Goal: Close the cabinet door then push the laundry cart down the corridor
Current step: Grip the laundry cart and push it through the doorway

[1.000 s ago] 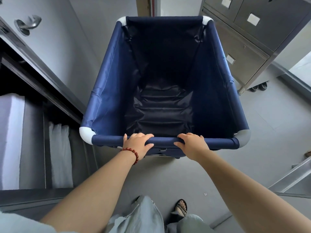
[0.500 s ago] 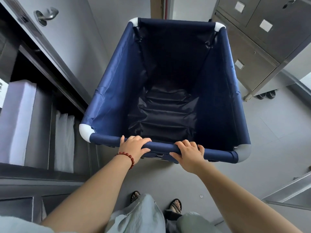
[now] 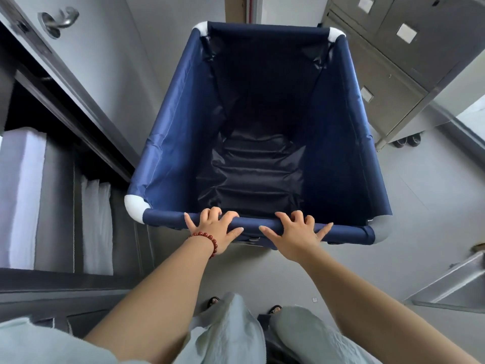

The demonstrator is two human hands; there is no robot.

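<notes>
The laundry cart (image 3: 170,127) is a deep navy fabric bin with white corner caps, and nothing lies inside it. It stands straight ahead of me on the grey floor. My left hand (image 3: 212,229), with a red bead bracelet at the wrist, lies over the near rail with the thumb under it. My right hand (image 3: 294,232) rests on the same rail just to the right, fingers splayed over the top. On my left the cabinet door (image 3: 86,64), a grey panel with a metal handle (image 3: 59,21), stands open beside the cart.
Inside the open cabinet, folded white linens (image 3: 21,193) stand on dark shelves. A steel drawer unit on casters (image 3: 393,74) lines the right side. A steel ledge (image 3: 451,285) juts in at the lower right. Grey floor runs between the cart and the drawer unit.
The fingers of both hands have spread out on the rail from a tighter grip. The view has shifted a little, and the cart stays close beside the open door.
</notes>
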